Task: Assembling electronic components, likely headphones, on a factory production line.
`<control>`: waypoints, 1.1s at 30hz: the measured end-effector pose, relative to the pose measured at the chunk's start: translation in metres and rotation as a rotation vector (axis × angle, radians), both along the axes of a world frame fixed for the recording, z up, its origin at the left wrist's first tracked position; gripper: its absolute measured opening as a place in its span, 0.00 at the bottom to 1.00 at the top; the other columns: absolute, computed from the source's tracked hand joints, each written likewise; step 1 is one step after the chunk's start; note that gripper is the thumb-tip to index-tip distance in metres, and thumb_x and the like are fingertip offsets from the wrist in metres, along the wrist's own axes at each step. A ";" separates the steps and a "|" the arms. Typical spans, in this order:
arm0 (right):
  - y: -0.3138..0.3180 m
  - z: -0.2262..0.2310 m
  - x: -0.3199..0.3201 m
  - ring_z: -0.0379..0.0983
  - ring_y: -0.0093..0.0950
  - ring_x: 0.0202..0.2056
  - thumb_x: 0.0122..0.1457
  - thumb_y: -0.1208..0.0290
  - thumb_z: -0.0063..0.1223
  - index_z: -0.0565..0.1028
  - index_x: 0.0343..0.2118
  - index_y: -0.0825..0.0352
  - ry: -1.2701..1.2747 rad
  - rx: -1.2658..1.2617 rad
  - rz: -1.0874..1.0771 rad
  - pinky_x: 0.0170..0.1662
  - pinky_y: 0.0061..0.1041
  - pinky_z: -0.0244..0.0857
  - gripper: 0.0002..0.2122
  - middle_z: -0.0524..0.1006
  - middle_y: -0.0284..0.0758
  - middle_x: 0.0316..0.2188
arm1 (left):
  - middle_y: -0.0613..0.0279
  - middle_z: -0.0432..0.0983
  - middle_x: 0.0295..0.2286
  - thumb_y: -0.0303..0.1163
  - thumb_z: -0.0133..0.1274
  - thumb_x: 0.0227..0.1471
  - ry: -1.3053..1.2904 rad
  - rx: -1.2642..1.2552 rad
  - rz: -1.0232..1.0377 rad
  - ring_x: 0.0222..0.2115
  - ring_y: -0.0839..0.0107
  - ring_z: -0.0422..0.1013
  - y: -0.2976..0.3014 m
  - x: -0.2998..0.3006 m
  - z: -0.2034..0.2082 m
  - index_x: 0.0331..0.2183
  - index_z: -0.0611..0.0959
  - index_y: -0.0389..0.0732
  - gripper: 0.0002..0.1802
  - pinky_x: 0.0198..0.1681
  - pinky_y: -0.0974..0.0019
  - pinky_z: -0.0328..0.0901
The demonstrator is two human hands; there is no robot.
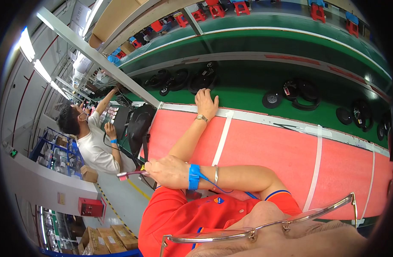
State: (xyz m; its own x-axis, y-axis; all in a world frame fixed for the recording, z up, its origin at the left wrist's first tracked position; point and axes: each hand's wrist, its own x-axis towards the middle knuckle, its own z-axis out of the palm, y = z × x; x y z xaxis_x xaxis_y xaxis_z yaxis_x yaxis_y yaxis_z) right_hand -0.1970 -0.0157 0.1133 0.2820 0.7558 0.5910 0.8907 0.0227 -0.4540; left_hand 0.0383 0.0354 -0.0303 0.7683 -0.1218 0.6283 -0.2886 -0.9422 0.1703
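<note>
My left hand (206, 105), with a metal watch on its wrist, reaches over the white rail onto the green conveyor belt. Its fingers are apart, and their tips lie at the near edge of a black headphone-like assembly (203, 80); whether they touch it I cannot tell. Across my chest comes my right arm, a blue wrist strap (194, 177) around its wrist. My right hand (167, 170) is closed on a slim stick-like thing (130, 174) with a pinkish end pointing left. Something small and yellow shows beside those fingers.
More black round assemblies (305, 92) lie along the green belt (243, 96). A pink bench mat (265, 150) with white tape strips lies before me. At left stand a black bag (140, 126) and a co-worker in a white shirt (96, 147). A metal post (102, 60) slants above.
</note>
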 end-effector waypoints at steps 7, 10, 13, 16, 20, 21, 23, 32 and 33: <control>-0.007 -0.001 0.026 0.75 0.40 0.27 0.61 0.68 0.45 0.67 0.32 0.69 -0.008 0.031 -0.165 0.28 0.35 0.69 0.09 0.73 0.42 0.26 | 0.46 0.61 0.51 0.39 0.57 0.48 0.180 0.059 0.249 0.57 0.51 0.53 0.013 0.033 0.003 0.50 0.68 0.36 0.31 0.58 0.36 0.47; -0.006 -0.002 0.036 0.75 0.39 0.27 0.61 0.67 0.46 0.67 0.31 0.69 -0.044 0.007 -0.204 0.28 0.35 0.70 0.09 0.74 0.42 0.26 | 0.48 0.63 0.47 0.39 0.59 0.46 0.143 0.043 0.190 0.52 0.51 0.58 0.016 0.042 0.005 0.48 0.70 0.38 0.28 0.56 0.37 0.50; -0.013 -0.004 0.050 0.75 0.39 0.27 0.61 0.67 0.46 0.67 0.31 0.68 -0.023 0.002 -0.268 0.28 0.35 0.69 0.09 0.74 0.41 0.25 | 0.50 0.64 0.44 0.38 0.62 0.45 0.191 0.000 0.176 0.49 0.51 0.60 0.007 0.035 0.012 0.43 0.73 0.42 0.24 0.54 0.42 0.55; -0.015 -0.003 0.055 0.74 0.39 0.26 0.61 0.66 0.46 0.67 0.30 0.68 -0.033 0.058 -0.266 0.27 0.35 0.69 0.10 0.74 0.41 0.25 | 0.50 0.64 0.43 0.38 0.63 0.43 0.194 -0.020 0.110 0.47 0.50 0.61 0.024 0.031 0.014 0.39 0.77 0.45 0.20 0.51 0.49 0.59; -0.021 0.006 0.058 0.77 0.39 0.28 0.57 0.71 0.47 0.70 0.32 0.70 -0.043 -0.006 -0.265 0.29 0.33 0.71 0.07 0.75 0.41 0.26 | 0.48 0.64 0.46 0.32 0.63 0.43 0.154 -0.006 -0.043 0.49 0.48 0.61 0.037 0.036 0.009 0.38 0.79 0.45 0.16 0.51 0.54 0.61; -0.021 0.008 0.058 0.75 0.40 0.28 0.59 0.68 0.47 0.69 0.31 0.69 0.003 0.000 -0.277 0.29 0.35 0.70 0.09 0.75 0.42 0.26 | 0.48 0.64 0.47 0.31 0.63 0.43 0.138 0.008 -0.078 0.49 0.47 0.61 0.039 0.039 0.006 0.38 0.79 0.45 0.16 0.51 0.54 0.61; -0.025 0.006 0.064 0.73 0.42 0.29 0.61 0.65 0.47 0.68 0.30 0.69 0.059 -0.003 -0.300 0.29 0.37 0.68 0.11 0.74 0.42 0.27 | 0.46 0.61 0.50 0.31 0.62 0.44 0.171 -0.081 -0.133 0.51 0.45 0.58 0.036 0.033 0.000 0.37 0.79 0.45 0.14 0.54 0.50 0.58; -0.127 -0.076 0.146 0.70 0.20 0.22 0.55 0.56 0.59 0.66 0.44 0.75 0.829 0.345 -0.883 0.24 0.20 0.65 0.26 0.73 0.35 0.26 | 0.51 0.63 0.52 0.38 0.63 0.41 0.026 -0.242 -0.246 0.56 0.48 0.53 -0.031 -0.042 0.046 0.30 0.81 0.46 0.13 0.57 0.47 0.45; -0.138 -0.088 0.154 0.77 0.33 0.31 0.52 0.49 0.60 0.64 0.45 0.82 0.871 0.365 -0.956 0.33 0.28 0.70 0.35 0.76 0.45 0.31 | 0.51 0.64 0.51 0.38 0.63 0.41 0.002 -0.246 -0.264 0.56 0.49 0.53 -0.036 -0.048 0.051 0.30 0.81 0.45 0.12 0.57 0.48 0.44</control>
State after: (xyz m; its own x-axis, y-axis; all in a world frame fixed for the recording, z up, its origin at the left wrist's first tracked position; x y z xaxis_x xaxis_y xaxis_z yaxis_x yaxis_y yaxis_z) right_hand -0.0428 -0.1537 0.0255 0.9913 -0.1082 0.0743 0.0514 -0.2008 -0.9783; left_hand -0.0098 -0.0004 0.0208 0.7318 -0.1614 0.6621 -0.5160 -0.7658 0.3837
